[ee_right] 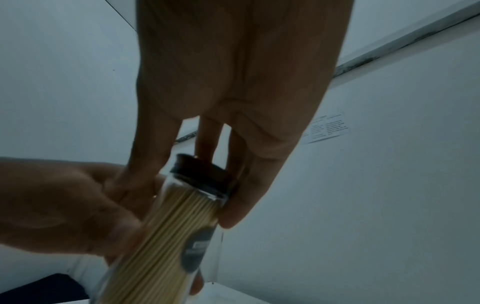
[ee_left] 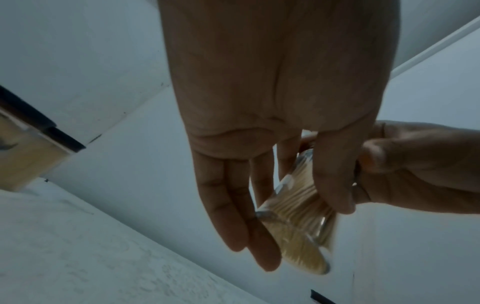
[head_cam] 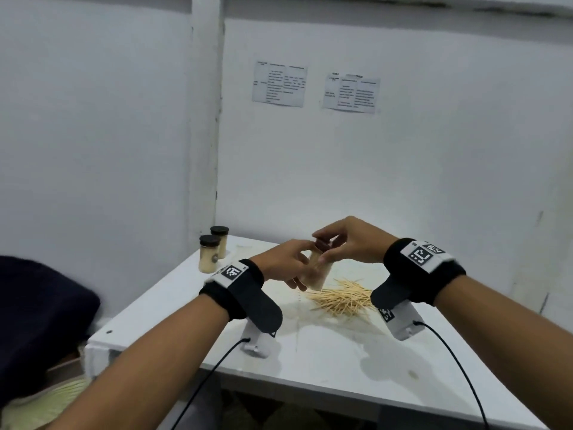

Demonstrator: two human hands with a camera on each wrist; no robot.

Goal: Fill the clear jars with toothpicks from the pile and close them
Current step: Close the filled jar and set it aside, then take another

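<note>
Dark fabric (head_cam: pixel 40 311) bulks at the far left, beside the white counter (head_cam: pixel 325 361). Two filled jars (head_cam: pixel 208 254) with black caps stand touching at the counter's back left corner, against the wall. Toward the middle, the left hand (head_cam: pixel 282 263) holds a clear jar (head_cam: pixel 319 273) packed with toothpicks, tilted, raised off the counter; its grip is thumb against fingers around the glass body, the two outer fingers hanging straight. The right hand (head_cam: pixel 347 240) comes from above, its grip pinching the black lid (ee_right: pixel 205 175) with thumb and fingertips (ee_right: pixel 233 216) at the jar's mouth; whether the lid is fully seated cannot be told. Below the jar and toward the right lies the loose toothpick pile (head_cam: pixel 341 301), partly hidden by the right wrist strap (head_cam: pixel 424 268). Two printed sheets (head_cam: pixel 350 93) hang on the wall behind.
</note>
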